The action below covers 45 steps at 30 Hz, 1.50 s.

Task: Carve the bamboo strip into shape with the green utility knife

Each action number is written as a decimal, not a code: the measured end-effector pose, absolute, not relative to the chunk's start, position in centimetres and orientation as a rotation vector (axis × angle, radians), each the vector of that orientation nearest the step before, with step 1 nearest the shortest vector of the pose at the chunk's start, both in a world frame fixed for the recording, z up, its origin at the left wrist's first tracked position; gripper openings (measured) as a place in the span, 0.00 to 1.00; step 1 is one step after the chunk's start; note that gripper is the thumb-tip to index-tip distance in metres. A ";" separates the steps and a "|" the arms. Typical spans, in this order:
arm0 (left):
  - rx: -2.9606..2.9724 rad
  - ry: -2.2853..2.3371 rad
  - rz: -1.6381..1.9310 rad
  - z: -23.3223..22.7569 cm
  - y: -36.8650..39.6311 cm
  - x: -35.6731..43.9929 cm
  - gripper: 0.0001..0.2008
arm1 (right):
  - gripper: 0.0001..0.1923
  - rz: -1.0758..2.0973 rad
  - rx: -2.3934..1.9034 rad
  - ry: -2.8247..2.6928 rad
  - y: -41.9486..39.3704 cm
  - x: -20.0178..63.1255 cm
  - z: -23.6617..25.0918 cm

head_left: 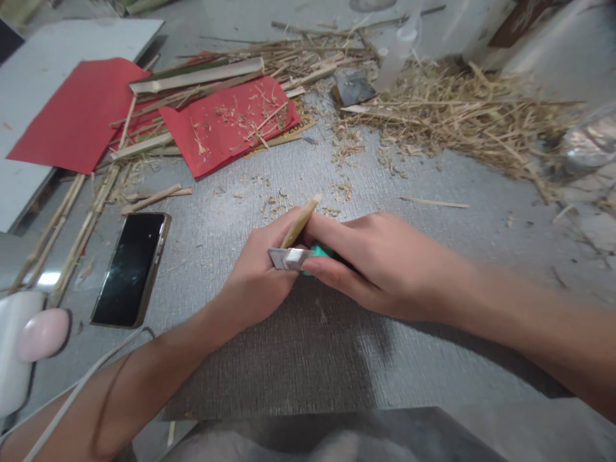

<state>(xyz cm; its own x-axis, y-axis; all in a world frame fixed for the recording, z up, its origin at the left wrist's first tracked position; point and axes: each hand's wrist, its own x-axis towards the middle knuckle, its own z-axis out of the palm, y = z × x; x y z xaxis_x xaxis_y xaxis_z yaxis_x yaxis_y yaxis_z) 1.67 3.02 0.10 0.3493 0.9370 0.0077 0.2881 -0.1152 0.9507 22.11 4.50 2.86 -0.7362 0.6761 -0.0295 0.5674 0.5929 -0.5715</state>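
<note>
Your right hand (pixel 380 269) closes on a knife with a teal handle (pixel 320 252) and a silver-grey blade (pixel 289 258), set against a pale tan bamboo stick (pixel 301 221) in your left hand (pixel 262 276). You work over a grey woven-textured mat (pixel 298 346). Beyond lie bright red paper sheets (pixel 226 125), straw-yellow shavings (pixel 462 115), and a black phone (pixel 131 268) with a bronze rim.

I see a pale, matt bamboo stick (pixel 301 221) against a dull metal blade (pixel 289 258) with a teal plastic handle (pixel 321 252). Under it, the tabletop (pixel 298 346) is a grey, rough woven mat. Left of the blade lies a glossy black phone (pixel 129 268); beyond it, matt red paper (pixel 230 123) and dry straw shavings (pixel 462 119).
</note>
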 end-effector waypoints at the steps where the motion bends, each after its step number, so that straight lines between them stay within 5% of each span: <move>1: 1.626 1.117 0.826 0.1 3.0 1.7 0.10 | 0.25 0.839 -1.041 -2.630 4.5 22.1 2.8; 18: 1.612 1.128 0.847 0.3 2.9 1.6 0.12 | 0.31 0.766 -1.013 -2.559 4.6 22.1 2.6; 45: 1.501 1.011 0.867 0.0 2.2 1.6 0.08 | 0.26 0.732 -0.998 -2.347 4.5 22.7 2.2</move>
